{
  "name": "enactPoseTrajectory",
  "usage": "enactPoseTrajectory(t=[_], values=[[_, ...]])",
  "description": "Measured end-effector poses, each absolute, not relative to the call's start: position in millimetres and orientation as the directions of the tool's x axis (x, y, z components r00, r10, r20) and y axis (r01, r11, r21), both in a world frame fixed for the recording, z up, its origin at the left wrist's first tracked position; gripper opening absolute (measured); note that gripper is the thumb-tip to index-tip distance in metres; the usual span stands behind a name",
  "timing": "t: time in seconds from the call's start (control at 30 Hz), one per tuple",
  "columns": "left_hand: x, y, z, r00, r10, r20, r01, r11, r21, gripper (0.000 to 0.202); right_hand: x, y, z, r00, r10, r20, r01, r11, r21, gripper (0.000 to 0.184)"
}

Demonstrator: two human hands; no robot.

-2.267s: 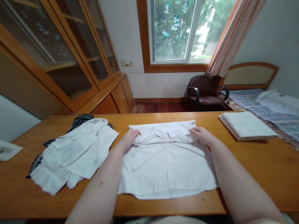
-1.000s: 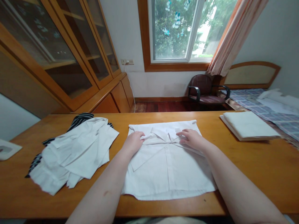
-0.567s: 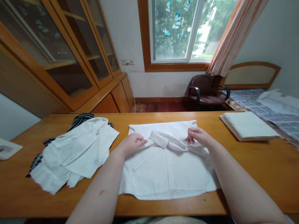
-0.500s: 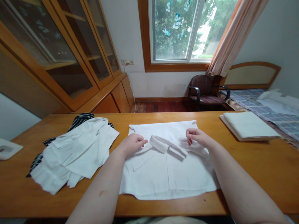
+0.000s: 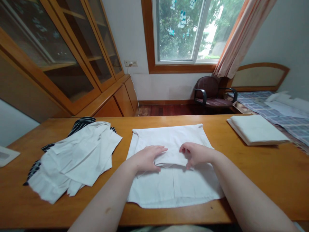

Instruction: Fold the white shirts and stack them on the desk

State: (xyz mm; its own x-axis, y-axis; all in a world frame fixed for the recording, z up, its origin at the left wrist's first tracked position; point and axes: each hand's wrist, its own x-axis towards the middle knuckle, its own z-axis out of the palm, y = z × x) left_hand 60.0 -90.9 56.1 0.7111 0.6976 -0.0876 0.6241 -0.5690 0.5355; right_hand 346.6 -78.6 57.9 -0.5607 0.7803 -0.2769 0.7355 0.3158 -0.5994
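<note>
A white shirt (image 5: 173,187) lies spread in front of me on the wooden table, partly folded. Its collar section is turned over toward me, so the collar itself is hidden under a flat flap. My left hand (image 5: 149,158) rests at the left end of that flap, fingers stretched out over the cloth and thumb apart near the flap's edge. At the flap's right end, my right hand (image 5: 196,154) touches the cloth with bent fingers, its thumb held well away from them.
Left of the shirt, a loose pile of white garments (image 5: 84,158) lies over black striped cloth (image 5: 83,121). A stack of folded white cloth (image 5: 259,129) sits at the table's right. Beyond the table (image 5: 265,180) are a chair (image 5: 210,91), a bed (image 5: 258,100) and a glass-fronted cabinet (image 5: 96,87).
The collar part of the shirt has been turned over toward me and now lies flat with the collar hidden. Both hands have moved inward and nearer to me, with their fingers opened.
</note>
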Motion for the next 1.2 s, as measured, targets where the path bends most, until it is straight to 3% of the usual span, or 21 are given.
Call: enactPoseTrajectory(t=[0.1,0.23,0.3,0.37,0.43,0.53,0.6,0.73,0.83,0.93,1.2], values=[[66.7,-89.0,51.9,0.692,0.722,0.02,0.624,-0.611,0.486,0.041,341.4,-80.4,55.9,-0.561,0.801,-0.212,0.741,0.37,-0.561,0.041],[68.8,-86.4,48.7,0.571,0.784,0.245,0.669,-0.617,0.415,0.037,340.6,-79.4,60.6,-0.546,0.827,-0.135,0.691,0.354,-0.63,0.013],[67.0,-86.6,47.6,0.494,0.796,0.351,0.704,-0.603,0.376,0.04,340.8,-80.1,64.3,-0.567,0.817,-0.103,0.637,0.355,-0.685,0.018],[64.9,-87.0,47.2,0.453,0.795,0.403,0.727,-0.591,0.349,0.04,339.7,-82.0,65.9,-0.61,0.784,-0.112,0.598,0.364,-0.714,0.034],[63.7,-87.2,47.9,0.448,0.792,0.415,0.736,-0.59,0.331,0.039,337.2,-84.1,64.5,-0.63,0.76,-0.163,0.619,0.364,-0.696,0.043],[63.7,-86.9,50.1,0.464,0.782,0.416,0.734,-0.602,0.315,0.038,333.4,-84.9,59.8,-0.603,0.757,-0.254,0.693,0.338,-0.638,0.026],[64.2,-86.6,51.4,0.469,0.778,0.418,0.731,-0.607,0.312,0.037,332.7,-83.6,58.1,-0.584,0.777,-0.234,0.705,0.344,-0.62,0.02],[64.7,-86.3,51.5,0.47,0.777,0.419,0.727,-0.61,0.315,0.034,334.6,-81.0,57.5,-0.526,0.834,-0.166,0.718,0.331,-0.612,0.034],[64.7,-86.1,50.6,0.487,0.775,0.403,0.719,-0.618,0.319,0.033,335.5,-80.3,54.9,-0.54,0.796,-0.273,0.725,0.275,-0.632,0.022],[64.4,-85.7,50.4,0.497,0.778,0.384,0.716,-0.618,0.324,0.031,336.5,-79.4,52.4,-0.564,0.772,-0.294,0.707,0.267,-0.654,0.015],[60.8,-84.7,53.4,0.467,0.796,0.386,0.729,-0.593,0.343,0.016,345.6,-73.3,53.4,-0.406,0.9,-0.158,0.54,0.097,-0.836,0.031]])
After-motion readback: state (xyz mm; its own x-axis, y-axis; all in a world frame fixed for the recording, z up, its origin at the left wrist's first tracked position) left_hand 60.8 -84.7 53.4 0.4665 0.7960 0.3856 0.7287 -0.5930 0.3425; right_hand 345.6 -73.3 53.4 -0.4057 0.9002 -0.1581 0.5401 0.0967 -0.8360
